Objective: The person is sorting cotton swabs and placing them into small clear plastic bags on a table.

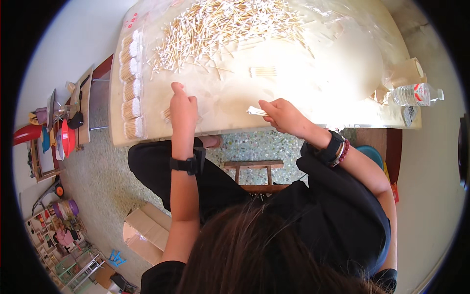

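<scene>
My right hand (286,116) is closed around a small bundle of cotton swabs (257,111), white tips pointing left, just above the table's near edge. My left hand (182,107) hovers over the table with its fingers curled; whatever they may pinch cannot be made out. Partly hidden beneath that hand lies a small group of swabs (167,115). Farther back, a neat row of swabs (264,72) rests alone on the tabletop. A large loose heap of cotton swabs (225,36) spreads across the far side.
Several packed bundles of swabs (131,105) line the left side of the table (220,90). At the right edge lie a clear plastic bottle (410,95) and a cardboard roll (409,71). Glare washes out the right part. Below are a wooden stool (254,165) and a cardboard box (147,232).
</scene>
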`<state>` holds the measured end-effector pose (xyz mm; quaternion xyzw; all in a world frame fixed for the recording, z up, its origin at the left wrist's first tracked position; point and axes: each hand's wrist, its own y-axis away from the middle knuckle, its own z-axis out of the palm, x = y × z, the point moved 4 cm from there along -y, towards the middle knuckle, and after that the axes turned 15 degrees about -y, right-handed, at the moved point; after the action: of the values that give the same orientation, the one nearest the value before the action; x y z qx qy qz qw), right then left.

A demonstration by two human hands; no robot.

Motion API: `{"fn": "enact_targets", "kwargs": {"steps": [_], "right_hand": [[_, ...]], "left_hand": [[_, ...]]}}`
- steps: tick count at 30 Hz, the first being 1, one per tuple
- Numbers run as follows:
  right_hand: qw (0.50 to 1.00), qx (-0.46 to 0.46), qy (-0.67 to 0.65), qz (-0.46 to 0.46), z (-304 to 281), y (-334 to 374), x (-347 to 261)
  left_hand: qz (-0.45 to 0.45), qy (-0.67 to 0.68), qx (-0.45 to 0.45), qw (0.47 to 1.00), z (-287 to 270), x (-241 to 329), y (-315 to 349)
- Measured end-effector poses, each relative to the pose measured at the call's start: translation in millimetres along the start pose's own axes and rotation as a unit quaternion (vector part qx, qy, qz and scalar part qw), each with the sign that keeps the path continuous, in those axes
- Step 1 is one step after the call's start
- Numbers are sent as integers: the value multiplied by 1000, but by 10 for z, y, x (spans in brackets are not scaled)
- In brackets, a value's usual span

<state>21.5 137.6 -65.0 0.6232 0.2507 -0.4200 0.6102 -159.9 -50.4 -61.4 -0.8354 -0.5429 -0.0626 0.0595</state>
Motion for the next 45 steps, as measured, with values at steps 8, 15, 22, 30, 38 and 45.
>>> {"fn": "enact_targets", "kwargs": {"steps": [8,15,22,30,38,45], "right_hand": [[983,67,140,-100,-140,-103,-70],[903,56,379,-196,-296,-187,23],[817,67,506,-268,-330,-265,84],[785,68,552,-273,-244,-328,19],[817,87,502,-268,-177,-451,14],[847,72,486,-201,1,-454,-30]], "left_hand": [[108,191,-104,970,44,1078,595],[153,209,-73,963,124,1342,726],[198,207,48,957,-50,1149,691],[247,77,54,964,18,921,707],[252,124,-38,959,20,891,724],[221,142,-72,962,-10,895,650]]}}
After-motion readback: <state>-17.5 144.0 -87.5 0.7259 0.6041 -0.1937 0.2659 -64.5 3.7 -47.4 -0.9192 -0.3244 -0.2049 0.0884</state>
